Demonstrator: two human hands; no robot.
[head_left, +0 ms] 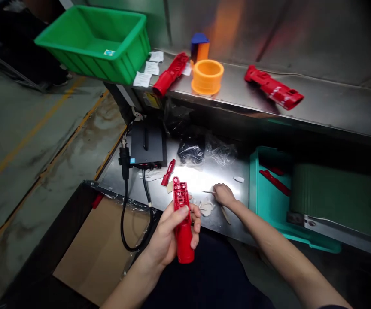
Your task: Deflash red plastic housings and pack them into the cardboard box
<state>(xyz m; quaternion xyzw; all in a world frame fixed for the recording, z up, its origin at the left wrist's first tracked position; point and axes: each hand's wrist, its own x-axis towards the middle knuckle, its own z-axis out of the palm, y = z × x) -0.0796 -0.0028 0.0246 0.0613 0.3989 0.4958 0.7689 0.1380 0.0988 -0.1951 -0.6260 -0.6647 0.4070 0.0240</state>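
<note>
1. Main risk as I see it: red plastic housing (183,223) is glossy & held in one hand. If L grip (169,234) slackens, it could fall onto black cable (123,219) or into cardboard box (100,253).
2. R grip (224,194) looks pinched narrow on thin metal tool (208,192), tip pointing toward housing. A slip could scratch the part or nick L hand.
3. Small red piece (168,172) lies on steel counter (130,180) near white scraps (206,208). A stray wrist could knock it about.
4. Housing sits firmly in L grip, closed round its middle, both ends sticking out. R grip is near it, not touching.
</note>
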